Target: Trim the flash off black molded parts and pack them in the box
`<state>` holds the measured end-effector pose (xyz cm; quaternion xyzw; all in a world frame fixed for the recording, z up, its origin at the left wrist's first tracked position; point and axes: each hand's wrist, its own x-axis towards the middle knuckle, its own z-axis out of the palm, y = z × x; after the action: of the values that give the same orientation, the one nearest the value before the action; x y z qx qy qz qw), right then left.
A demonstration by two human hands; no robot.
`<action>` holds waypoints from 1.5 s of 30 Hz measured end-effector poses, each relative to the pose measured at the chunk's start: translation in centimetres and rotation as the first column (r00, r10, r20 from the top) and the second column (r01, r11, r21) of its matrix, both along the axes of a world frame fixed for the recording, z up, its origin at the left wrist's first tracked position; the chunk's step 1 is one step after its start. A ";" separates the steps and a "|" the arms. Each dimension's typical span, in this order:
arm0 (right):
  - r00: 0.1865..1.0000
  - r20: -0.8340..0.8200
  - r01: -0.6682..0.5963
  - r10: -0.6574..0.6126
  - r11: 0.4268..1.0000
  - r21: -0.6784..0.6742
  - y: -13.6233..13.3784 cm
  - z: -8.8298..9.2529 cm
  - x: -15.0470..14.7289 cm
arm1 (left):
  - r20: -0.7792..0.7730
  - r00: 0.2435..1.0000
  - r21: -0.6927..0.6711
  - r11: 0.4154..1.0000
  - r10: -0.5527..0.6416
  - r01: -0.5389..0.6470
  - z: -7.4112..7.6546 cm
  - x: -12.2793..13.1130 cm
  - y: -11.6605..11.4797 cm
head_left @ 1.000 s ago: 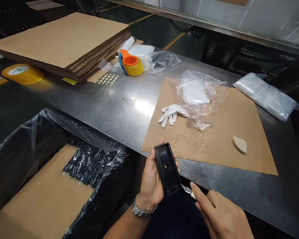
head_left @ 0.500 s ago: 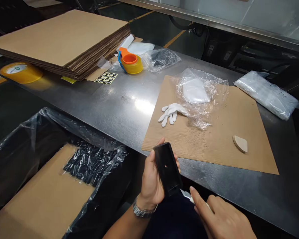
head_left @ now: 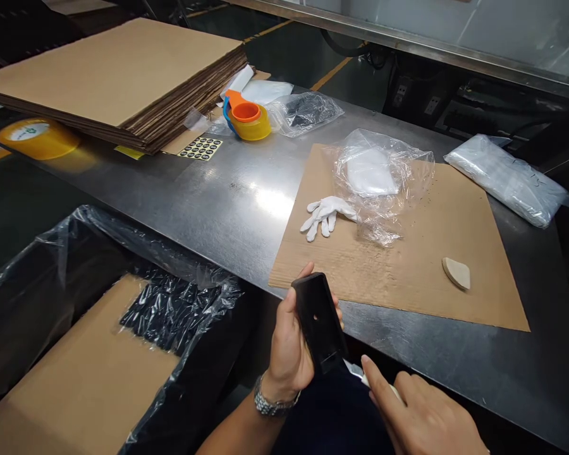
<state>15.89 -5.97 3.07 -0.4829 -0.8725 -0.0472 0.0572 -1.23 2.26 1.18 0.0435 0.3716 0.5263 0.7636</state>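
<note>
My left hand [head_left: 287, 344] is closed around a black rectangular tray-like part [head_left: 318, 322], held tilted just off the table's front edge. A small hole shows in the part's floor. In my right hand [head_left: 417, 411] is a knife [head_left: 358, 371] with a pale handle, my index finger stretched along it. The blade's tip is at the lower right corner of the black part; whether it touches I cannot tell. Beyond my hands, a white glove [head_left: 328, 215] lies on a cardboard sheet [head_left: 408, 284], beside a clear plastic bag [head_left: 384, 167] with white material inside.
A beige wedge-shaped block [head_left: 456, 273] rests on the cardboard. Wrapped plastic [head_left: 507, 180] lies at the right. Stacked cardboard [head_left: 118, 69], a tape dispenser [head_left: 249, 117], a sticker sheet [head_left: 201, 148] and a tape roll [head_left: 38, 138] stand left. A plastic-lined bin [head_left: 76, 234] is lower left.
The black part has tilted very slightly in my left hand. My right hand and the knife have hardly moved.
</note>
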 end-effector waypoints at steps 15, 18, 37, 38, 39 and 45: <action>0.999 0.034 0.024 -0.022 0.997 -0.068 0.1 0.1 0.3 | -0.017 1.000 0.028 1.000 -0.003 0.003 -0.1 0.2 -0.1; 0.999 0.036 0.011 -0.009 0.998 -0.061 0.1 0.0 0.3 | -0.020 1.000 0.036 0.999 0.000 0.000 -0.2 0.2 -0.1; 0.996 0.093 0.014 -0.016 0.999 0.032 0.1 -0.7 0.1 | -0.045 0.999 -0.019 1.000 -0.004 0.004 -0.3 0.2 0.0; 0.995 0.100 0.016 -0.022 0.998 0.061 0.1 -0.7 0.0 | -0.047 0.999 -0.037 0.999 -0.015 0.013 -0.4 0.2 0.1; 0.994 0.108 0.015 -0.024 0.997 0.082 0.2 -0.6 -0.1 | -0.048 0.998 -0.056 0.998 -0.029 0.026 -0.5 0.2 0.3; 0.991 0.130 0.003 -0.014 0.996 0.086 0.7 0.1 -0.1 | -0.012 0.994 -0.158 0.982 -0.107 0.104 -1.0 -0.2 1.0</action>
<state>15.84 -5.26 3.18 -0.4796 -0.8695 -0.1161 0.0205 -1.46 3.24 0.21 0.0082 0.4166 0.4537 0.7877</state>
